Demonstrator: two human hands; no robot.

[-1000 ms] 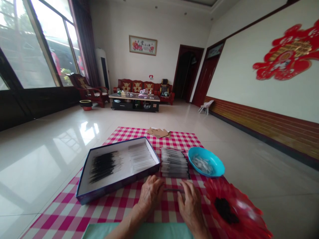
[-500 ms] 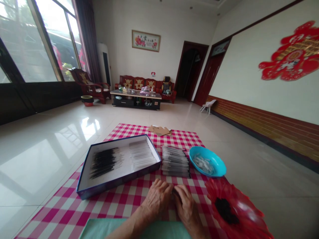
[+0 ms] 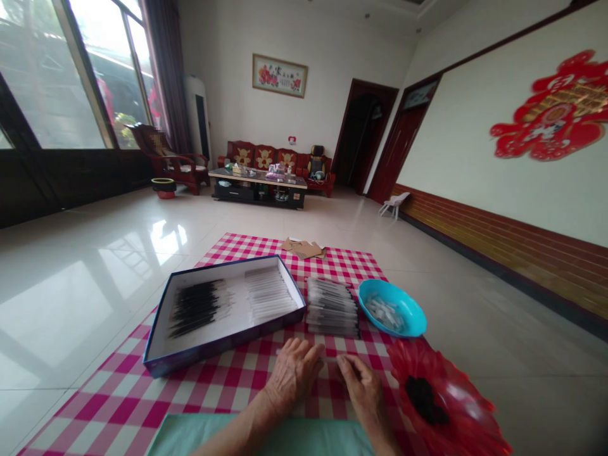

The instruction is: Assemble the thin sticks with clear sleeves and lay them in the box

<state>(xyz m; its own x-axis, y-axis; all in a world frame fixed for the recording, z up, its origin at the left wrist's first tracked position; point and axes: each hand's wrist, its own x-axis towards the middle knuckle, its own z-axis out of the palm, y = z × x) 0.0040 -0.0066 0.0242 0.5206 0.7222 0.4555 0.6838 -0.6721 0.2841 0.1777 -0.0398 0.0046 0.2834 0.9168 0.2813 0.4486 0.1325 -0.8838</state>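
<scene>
My left hand [image 3: 295, 368] is closed around a thin translucent pen [image 3: 331, 360], whose pale length shows between my two hands. Thumb and fingertips of my right hand [image 3: 361, 379] pinch together at the pen's right end; exactly what they grip there is too small to make out. Just beyond my hands lies a stack of frosted pens [image 3: 332, 308] with dark ends. To the left, a shallow blue-edged box [image 3: 228, 334] holds black pen refills [image 3: 194, 307] and a row of clear pen barrels [image 3: 270, 294].
A turquoise bowl [image 3: 414, 316] with small clear pieces stands right of the stack. Nearer, a red flower-shaped dish [image 3: 465, 405] holds small black parts. Cardboard pieces [image 3: 304, 248] lie at the far edge of the checked tablecloth [image 3: 99, 405]. A green cloth [image 3: 190, 430] lies closest to me.
My hands have drawn slightly apart, the right one moving a little to the right. A pale length of pen now shows between them.
</scene>
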